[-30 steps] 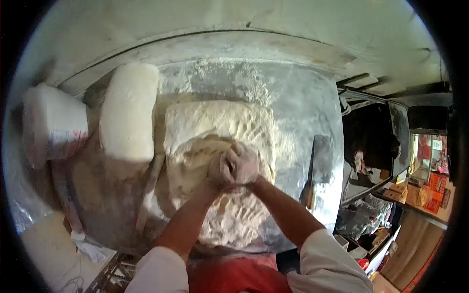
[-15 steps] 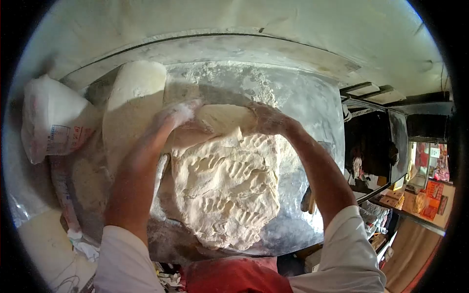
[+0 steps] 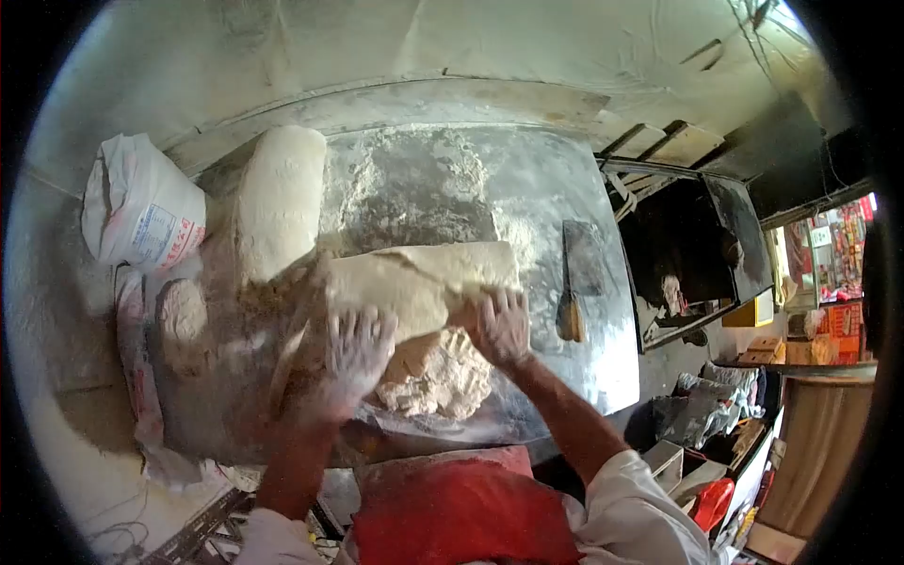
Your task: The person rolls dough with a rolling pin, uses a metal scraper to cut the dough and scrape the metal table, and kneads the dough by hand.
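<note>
A large slab of dough (image 3: 414,273) lies on the floured worktop, its smooth far part folded over toward me. Below the fold, a rough, lumpy portion of the same dough shows near my red apron (image 3: 461,513). My left hand (image 3: 360,348) lies palm down at the near left edge of the folded flap, fingers spread and dusted with flour, slightly blurred. At the flap's near right edge, my right hand (image 3: 501,325) rests on the dough with its fingers apart and bent. Both thumbs are hard to make out.
A long smooth dough log (image 3: 280,198) lies at the left, with a smaller dough piece (image 3: 184,314) nearby. A white printed sack (image 3: 143,202) stands at the far left. A wooden-handled scraper (image 3: 573,315) lies on the metal worktop (image 3: 603,367) at right.
Both hands have come from the far edge of the dough toward my body, bringing the far part over. The fold now covers much of the dimpled surface. The view has shifted too.
</note>
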